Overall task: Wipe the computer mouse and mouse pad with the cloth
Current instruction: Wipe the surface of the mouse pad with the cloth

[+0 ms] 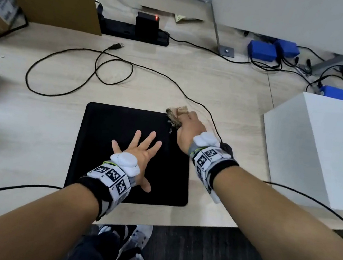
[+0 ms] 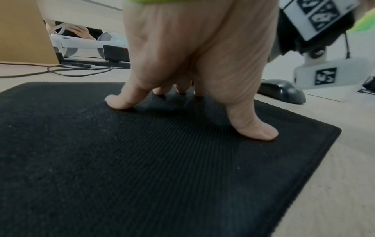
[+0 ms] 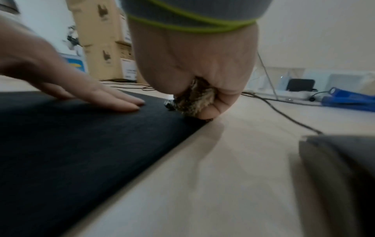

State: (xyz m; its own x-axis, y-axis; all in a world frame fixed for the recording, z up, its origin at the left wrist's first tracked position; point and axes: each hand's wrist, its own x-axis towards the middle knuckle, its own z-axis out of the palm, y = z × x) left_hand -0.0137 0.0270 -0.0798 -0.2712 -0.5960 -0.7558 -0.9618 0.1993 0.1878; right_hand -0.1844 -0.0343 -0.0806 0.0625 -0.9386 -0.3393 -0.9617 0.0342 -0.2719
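Right hand [image 1: 189, 129] clutches cloth [image 1: 176, 113] at pad [image 1: 106, 126] two-o'clock corner; left hand [image 1: 140, 154] flat, spread; mouse [image 2: 282, 91] looks unwiped yet

Left hand [image 1: 140, 154] on mouse pad [image 1: 106, 135]; cloth [image 1: 175, 114] at its far-right corner; mouse [image 2: 282, 93] right of pad.

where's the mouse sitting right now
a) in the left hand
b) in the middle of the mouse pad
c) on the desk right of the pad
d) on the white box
c: the mouse sits on the desk, off the right edge of the mouse pad.
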